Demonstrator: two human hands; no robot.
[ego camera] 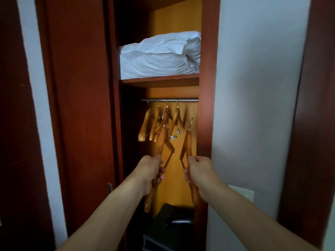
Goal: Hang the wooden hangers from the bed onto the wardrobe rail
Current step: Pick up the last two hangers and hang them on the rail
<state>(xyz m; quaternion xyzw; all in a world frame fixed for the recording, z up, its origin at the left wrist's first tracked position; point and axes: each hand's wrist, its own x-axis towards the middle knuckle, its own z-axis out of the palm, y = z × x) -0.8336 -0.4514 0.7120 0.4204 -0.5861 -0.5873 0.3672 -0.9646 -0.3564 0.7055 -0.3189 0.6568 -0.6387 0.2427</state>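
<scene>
Your left hand (152, 171) is closed around what looks like two wooden hangers (161, 142); your right hand (196, 171) clasps one hanger (188, 145). Lift each hook to the rail (188, 100) above your right hand, right of the hung hangers (155, 122).

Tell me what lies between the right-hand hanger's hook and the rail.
Head view: nothing. Bare yellow back panel shows between the right hand's hanger hook and the rail. The hung hangers sit further left along it.
</scene>
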